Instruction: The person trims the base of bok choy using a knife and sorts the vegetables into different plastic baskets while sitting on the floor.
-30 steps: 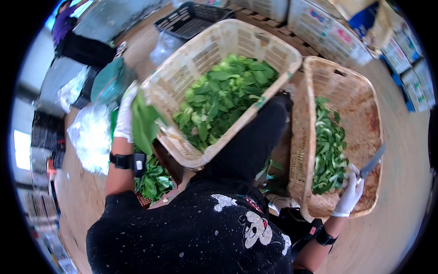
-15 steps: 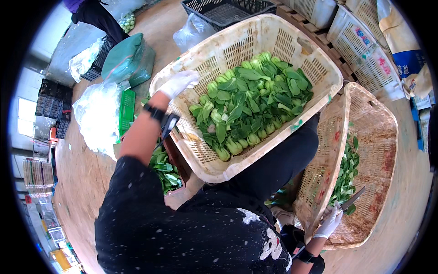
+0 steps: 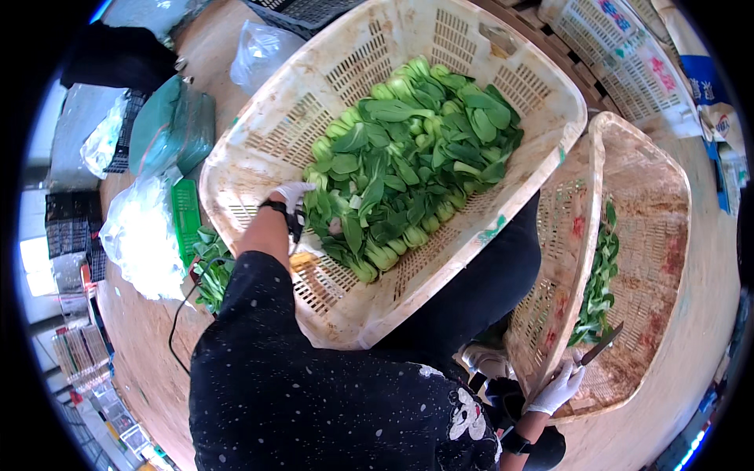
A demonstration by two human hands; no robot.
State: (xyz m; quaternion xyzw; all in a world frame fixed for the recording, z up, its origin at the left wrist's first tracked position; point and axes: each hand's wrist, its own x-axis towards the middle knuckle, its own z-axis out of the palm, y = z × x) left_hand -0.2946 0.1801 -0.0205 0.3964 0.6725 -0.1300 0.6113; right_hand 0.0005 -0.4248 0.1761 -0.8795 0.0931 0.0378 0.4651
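One white-gloved left hand [image 3: 294, 195] is sitting at ten o'clock in my feed, beside leafy green bok choy [image 3: 408, 165] that is lying near twelve inside a large off-white slotted plastic basket [image 3: 263, 149]; I cannot tell whether it is grasping any. At four, the white-gloved right hand [image 3: 559, 388] is gripping a dark-bladed knife [image 3: 603, 344] beside a brown-stained slotted plastic basket [image 3: 652, 259] holding loose green leaves [image 3: 598, 275].

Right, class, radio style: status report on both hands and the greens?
Left hand at the leafy greens in the large basket, grip unclear. Right hand closed on knife, by the side basket. Basket walls between the two hands.
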